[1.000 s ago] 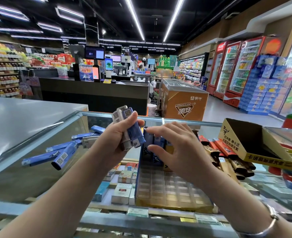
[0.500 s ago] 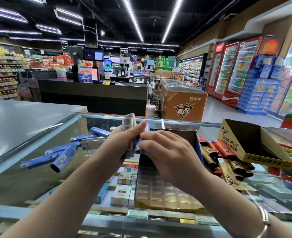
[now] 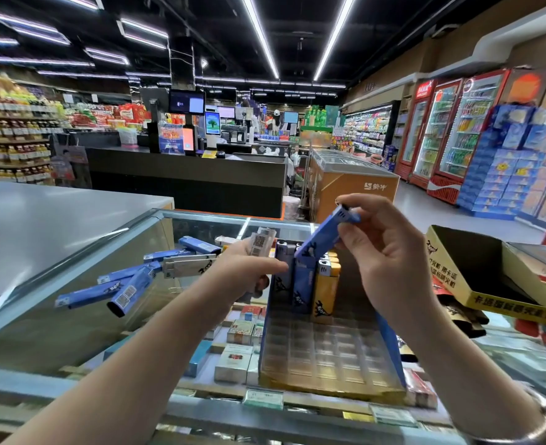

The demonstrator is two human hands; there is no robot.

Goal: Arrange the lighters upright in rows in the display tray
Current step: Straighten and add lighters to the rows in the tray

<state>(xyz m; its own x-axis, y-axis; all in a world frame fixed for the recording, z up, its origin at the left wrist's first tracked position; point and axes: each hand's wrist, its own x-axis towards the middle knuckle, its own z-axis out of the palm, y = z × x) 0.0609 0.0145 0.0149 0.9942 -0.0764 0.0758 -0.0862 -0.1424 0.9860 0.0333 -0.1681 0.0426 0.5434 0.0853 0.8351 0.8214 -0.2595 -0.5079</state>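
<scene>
Two hands load lighters into a display tray on a glass desk.

Loose blue lighters (image 3: pixel 127 285) lie scattered on the glass desk (image 3: pixel 40 316) at the left. The left hand (image 3: pixel 249 271) curls round a pale lighter (image 3: pixel 260 240), held just beside the display tray (image 3: pixel 326 358). A few upright lighters (image 3: pixel 307 284), blue and yellow, stand in the tray's far row. Above them the right hand (image 3: pixel 390 248) pinches a tilted blue lighter (image 3: pixel 324 234) by its top, lower end meeting that row. An open yellow box (image 3: pixel 502 303) sits farthest right.
</scene>
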